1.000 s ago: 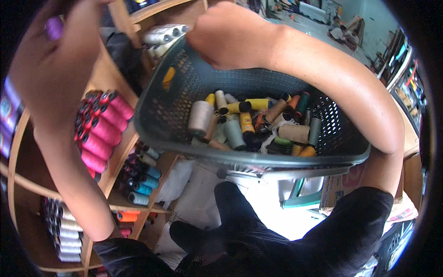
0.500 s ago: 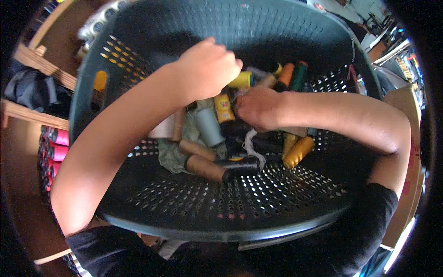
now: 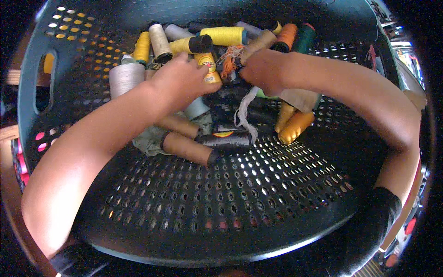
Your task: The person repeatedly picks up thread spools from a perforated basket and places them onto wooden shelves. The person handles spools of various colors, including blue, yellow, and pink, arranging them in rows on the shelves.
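Note:
Many thread spools lie in a dark perforated plastic basket (image 3: 106,249). My left hand (image 3: 180,78) reaches over them, thumb and fingers apart around a yellow-labelled spool (image 3: 208,64), with no firm hold visible. A whitish cone of thread (image 3: 124,78) stands beside my left wrist. My right hand (image 3: 265,71) is closed, its fingertips mostly hidden, beside tangled orange thread (image 3: 228,67). Below it hangs a strand of white thread (image 3: 244,111); whether the hand grips it is unclear. A tan spool (image 3: 257,44) lies just above that hand.
A black spool (image 3: 226,139) and brown cones (image 3: 187,147) lie nearest me, beside greyish-green cloth (image 3: 152,145). A golden spool (image 3: 296,128) is at the right. Yellow (image 3: 224,36), orange (image 3: 287,36) and green (image 3: 304,38) spools are at the back.
The view has shifted closer over the basket. My left hand has lowered from a raised fist, and its fingers have spread near the yellow-labelled spool. My right hand stays among the spools.

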The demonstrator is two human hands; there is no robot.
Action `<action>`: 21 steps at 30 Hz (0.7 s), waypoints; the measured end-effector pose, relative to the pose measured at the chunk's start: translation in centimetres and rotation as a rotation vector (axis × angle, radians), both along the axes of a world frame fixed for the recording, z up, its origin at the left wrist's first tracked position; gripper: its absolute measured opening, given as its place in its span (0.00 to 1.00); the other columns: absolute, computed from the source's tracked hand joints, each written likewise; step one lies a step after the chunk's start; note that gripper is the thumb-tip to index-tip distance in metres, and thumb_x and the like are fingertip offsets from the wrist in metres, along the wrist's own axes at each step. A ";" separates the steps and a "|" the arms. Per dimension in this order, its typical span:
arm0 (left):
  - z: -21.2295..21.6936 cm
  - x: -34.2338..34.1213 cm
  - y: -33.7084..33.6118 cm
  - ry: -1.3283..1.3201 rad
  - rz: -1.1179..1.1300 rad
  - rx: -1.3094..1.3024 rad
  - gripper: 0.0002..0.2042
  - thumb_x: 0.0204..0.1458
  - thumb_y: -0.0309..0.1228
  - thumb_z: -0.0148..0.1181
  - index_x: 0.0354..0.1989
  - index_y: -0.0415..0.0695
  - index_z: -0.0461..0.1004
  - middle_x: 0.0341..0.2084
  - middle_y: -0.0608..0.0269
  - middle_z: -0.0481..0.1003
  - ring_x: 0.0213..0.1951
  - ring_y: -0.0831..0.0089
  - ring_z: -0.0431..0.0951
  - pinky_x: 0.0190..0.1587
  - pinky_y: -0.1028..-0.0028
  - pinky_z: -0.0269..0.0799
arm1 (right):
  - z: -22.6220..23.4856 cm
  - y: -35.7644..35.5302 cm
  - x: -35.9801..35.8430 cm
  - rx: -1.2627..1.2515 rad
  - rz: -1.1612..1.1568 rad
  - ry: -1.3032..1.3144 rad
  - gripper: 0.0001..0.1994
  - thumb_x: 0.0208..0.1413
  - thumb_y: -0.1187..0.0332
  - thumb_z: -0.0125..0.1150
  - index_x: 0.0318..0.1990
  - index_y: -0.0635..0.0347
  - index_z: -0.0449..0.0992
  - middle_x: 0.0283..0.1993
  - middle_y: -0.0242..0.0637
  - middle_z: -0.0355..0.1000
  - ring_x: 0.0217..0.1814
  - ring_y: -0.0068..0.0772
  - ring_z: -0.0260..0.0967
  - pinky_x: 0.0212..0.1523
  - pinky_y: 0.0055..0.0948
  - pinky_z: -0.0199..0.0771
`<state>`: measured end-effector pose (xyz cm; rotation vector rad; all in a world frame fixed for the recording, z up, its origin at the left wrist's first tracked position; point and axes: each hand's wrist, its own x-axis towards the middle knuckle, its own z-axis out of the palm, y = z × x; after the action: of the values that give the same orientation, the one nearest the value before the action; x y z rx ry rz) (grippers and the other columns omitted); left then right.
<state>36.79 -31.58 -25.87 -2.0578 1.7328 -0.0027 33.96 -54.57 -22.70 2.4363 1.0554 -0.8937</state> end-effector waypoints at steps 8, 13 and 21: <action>-1.1 -0.6 0.3 -0.188 -0.123 0.112 0.21 0.65 0.36 0.47 0.66 0.70 0.68 0.44 0.65 0.75 0.49 0.63 0.78 0.55 0.53 0.67 | -1.1 0.2 -0.5 -0.123 -0.008 -0.082 0.20 0.44 0.71 0.68 0.48 0.63 0.77 0.34 0.47 0.80 0.43 0.51 0.80 0.43 0.47 0.81; -1.5 -1.2 0.0 -0.419 -0.198 0.192 0.20 0.68 0.38 0.43 0.67 0.71 0.67 0.43 0.60 0.75 0.46 0.56 0.77 0.57 0.46 0.64 | -0.7 1.0 -0.2 -0.130 0.021 -0.068 0.19 0.47 0.70 0.66 0.49 0.62 0.75 0.40 0.46 0.80 0.48 0.48 0.80 0.47 0.45 0.80; -1.0 -2.6 -1.1 -0.534 -0.248 0.271 0.19 0.66 0.35 0.42 0.60 0.46 0.74 0.43 0.54 0.77 0.48 0.54 0.77 0.61 0.43 0.63 | -3.5 0.0 -0.5 0.331 0.387 -0.479 0.13 0.52 0.65 0.59 0.44 0.60 0.78 0.45 0.37 0.73 0.57 0.38 0.67 0.60 0.35 0.69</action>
<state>34.16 -32.71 -26.88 -1.4670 1.5331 -0.3433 33.44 -54.59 -26.16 2.3797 1.4877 -0.0055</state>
